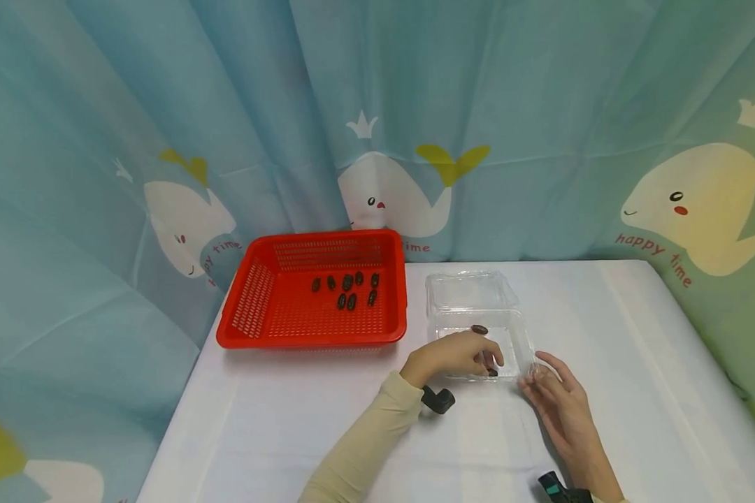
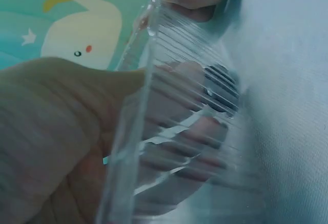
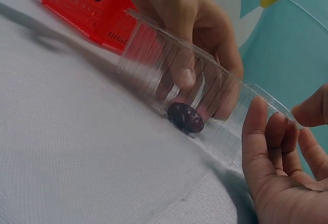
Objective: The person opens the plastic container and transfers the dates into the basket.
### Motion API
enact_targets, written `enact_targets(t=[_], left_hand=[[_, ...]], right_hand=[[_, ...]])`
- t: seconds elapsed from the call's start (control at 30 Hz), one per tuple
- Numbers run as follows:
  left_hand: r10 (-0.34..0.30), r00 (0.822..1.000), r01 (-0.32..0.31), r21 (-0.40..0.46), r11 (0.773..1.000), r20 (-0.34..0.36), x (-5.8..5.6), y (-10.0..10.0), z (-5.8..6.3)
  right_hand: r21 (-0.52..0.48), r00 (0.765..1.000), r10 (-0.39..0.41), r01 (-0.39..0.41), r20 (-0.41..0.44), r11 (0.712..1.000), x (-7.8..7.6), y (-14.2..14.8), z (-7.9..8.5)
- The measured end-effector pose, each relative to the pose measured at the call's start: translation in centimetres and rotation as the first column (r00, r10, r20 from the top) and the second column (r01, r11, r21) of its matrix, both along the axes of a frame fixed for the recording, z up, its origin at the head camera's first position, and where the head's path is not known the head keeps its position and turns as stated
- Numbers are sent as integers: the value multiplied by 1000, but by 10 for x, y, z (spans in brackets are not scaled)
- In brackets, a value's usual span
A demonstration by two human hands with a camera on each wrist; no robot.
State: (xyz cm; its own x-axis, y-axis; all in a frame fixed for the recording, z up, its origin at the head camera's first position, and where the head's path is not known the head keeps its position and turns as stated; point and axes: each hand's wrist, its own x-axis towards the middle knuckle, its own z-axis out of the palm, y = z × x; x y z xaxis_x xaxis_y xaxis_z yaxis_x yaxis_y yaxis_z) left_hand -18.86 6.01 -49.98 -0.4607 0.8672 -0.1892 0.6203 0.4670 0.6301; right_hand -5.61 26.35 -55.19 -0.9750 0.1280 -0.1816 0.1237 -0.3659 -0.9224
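Note:
An open clear plastic clamshell box (image 1: 514, 342) stands on the white table with its lid (image 1: 472, 290) folded back. My left hand (image 1: 459, 353) reaches down into it, thumb and fingers spread apart. Close below the thumb, at the near wall, lies a dark brown date (image 3: 185, 117), seen through the plastic in both wrist views. A second date (image 1: 479, 329) lies farther back in the box, just past the left knuckles. At the near right corner, my right hand (image 1: 560, 405) pinches the box's rim between thumb and fingers.
Left of the box, a red plastic basket (image 1: 311, 344) stands against the blue curtain (image 1: 528, 84), with several dates (image 1: 347, 282) on its floor. The white table (image 1: 277, 426) extends in front of the basket and to the right of the box.

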Motion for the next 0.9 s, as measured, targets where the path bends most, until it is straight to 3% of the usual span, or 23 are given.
enact_targets(t=[0.53,0.73,0.9], left_hand=[[-3,983,-19,-115,993,-185,7,16,-6],[16,978,-38,-103,994,-207,9,15,-7],[34,978,-42,-35,999,-204,8,13,-9]], right_hand=[[17,1000,5,-5,-1,1000,2,1,0],[-17,1000,-12,12,-4,1000,3,0,1],[-39,1000,-1,1,-14,999,3,0,1]])
